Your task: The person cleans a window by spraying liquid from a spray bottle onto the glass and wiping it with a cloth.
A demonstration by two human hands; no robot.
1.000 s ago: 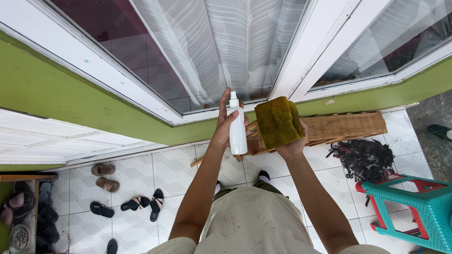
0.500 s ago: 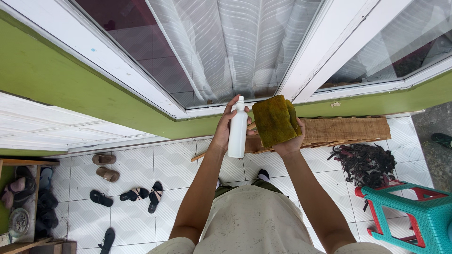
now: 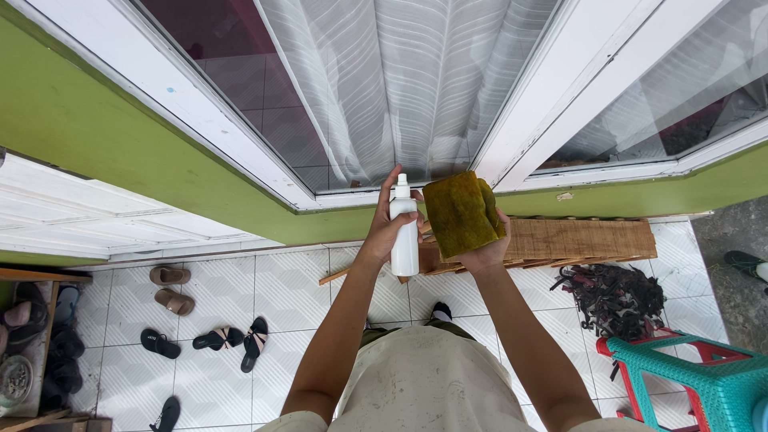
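Both hands sit lower vs. window frame (image 3: 512,120) now. Left hand (image 3: 386,224) grips white plastic spray bottle (image 3: 405,236). Right hand (image 3: 482,252), beside it, clutches folded mustard-green cloth (image 3: 462,213).

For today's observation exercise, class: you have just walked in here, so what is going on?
A person stands facing a window with a white frame and a pale curtain behind the glass. The left hand holds a white spray bottle upright, and the right hand holds up a folded yellow-green cloth beside it. Below, sandals lie on the white tiled floor, with a teal stool at the right.
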